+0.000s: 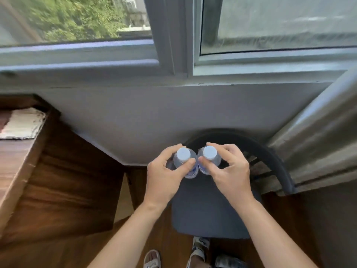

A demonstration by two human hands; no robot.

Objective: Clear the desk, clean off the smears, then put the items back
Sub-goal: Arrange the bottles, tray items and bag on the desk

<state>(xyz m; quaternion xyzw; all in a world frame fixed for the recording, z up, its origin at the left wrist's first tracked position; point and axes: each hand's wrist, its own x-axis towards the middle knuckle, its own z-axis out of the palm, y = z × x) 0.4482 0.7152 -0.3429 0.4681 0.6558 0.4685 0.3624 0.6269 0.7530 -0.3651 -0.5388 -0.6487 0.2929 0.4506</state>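
Head view, left hand (pixel 166 176): thumb and fingers curled round the neck of the left water bottle (pixel 185 163), just under its white cap.
Head view, right hand (pixel 228 171): same pinch-grip on the right water bottle (pixel 209 159), white cap upward.
Bottles: clear plastic, upright, side by side and touching or nearly so, carried above the blue-grey chair seat (pixel 208 209); contact with the seat not discernible.
Chair: curved dark backrest (pixel 270 153) towards the wall under the window (pixel 270 26); curtain (pixel 318 142) beside it at right.
Desk (pixel 15 161): wooden, at the left edge, only a strip visible; a pale folded cloth (pixel 23 122) lying at its far end.
Smears: none discernible on the visible strip.
Progress, judged: clearing stage or return stage, undecidable from this moment; bottles off the desk, in hand.
Remaining, judged: at the least, bottles back on the desk; wiping status unknown.
Floor: wood boards; sandalled feet (pixel 152 258) at the bottom edge.
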